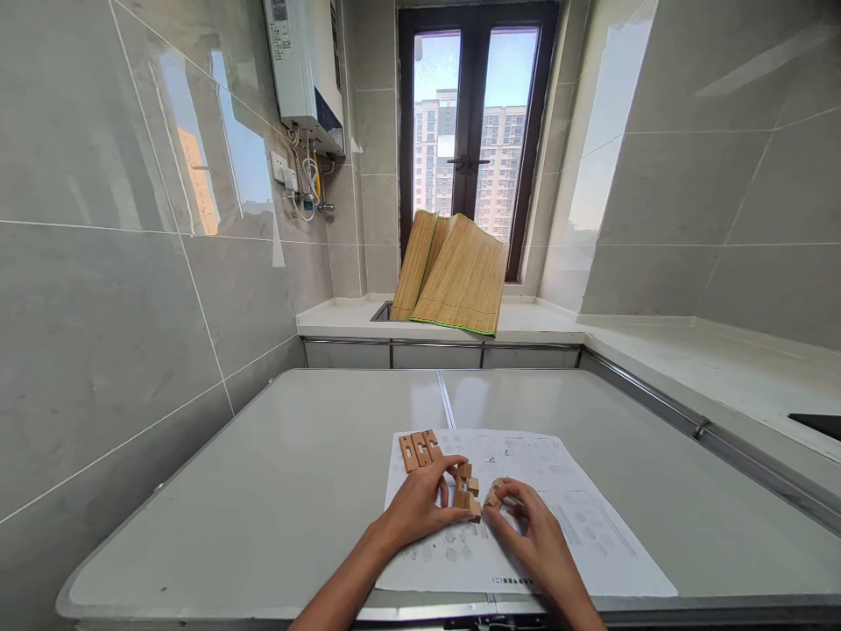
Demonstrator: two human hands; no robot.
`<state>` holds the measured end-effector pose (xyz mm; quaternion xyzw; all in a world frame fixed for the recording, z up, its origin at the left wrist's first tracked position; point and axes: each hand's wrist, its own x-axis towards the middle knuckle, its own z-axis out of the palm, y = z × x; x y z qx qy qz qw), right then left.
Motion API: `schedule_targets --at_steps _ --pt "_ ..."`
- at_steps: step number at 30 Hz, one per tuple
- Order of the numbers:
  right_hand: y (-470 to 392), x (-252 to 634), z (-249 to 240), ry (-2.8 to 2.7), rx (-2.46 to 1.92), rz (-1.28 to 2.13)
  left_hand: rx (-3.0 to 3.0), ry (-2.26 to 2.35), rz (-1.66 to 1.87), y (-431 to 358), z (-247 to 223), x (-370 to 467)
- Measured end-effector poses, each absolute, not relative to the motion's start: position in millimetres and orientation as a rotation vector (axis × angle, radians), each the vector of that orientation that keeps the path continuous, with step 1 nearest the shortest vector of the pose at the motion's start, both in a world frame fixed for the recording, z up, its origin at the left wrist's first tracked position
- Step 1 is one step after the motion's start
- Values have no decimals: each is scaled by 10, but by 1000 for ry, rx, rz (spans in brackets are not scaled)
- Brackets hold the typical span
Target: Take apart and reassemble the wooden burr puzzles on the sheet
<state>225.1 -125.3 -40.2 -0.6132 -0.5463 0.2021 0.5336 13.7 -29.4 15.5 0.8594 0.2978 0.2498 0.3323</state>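
Over the printed sheet (pixel 591 543), your left hand (pixel 420 508) grips a notched wooden cluster (pixel 462 499) between fingers and thumb. The fingers of your right hand (pixel 542 535) pinch a small wooden piece (pixel 494 499), held just beside the cluster, not joined to it. Three flat pieces (pixel 416 440) lie side by side near the sheet's far left corner, not in the cluster. Judgement: partly put together at most; four pieces remain separate. Sheet rests on the counter (pixel 263 499). Unclear: cluster joints, partly behind your fingers; the right-hand piece's full shape; fine print illegible.
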Motion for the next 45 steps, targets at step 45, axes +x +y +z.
schedule_targets --at_steps 45 --pt "-1032 1895 -235 -1300 -1230 883 2012 744 811 -264 71 184"
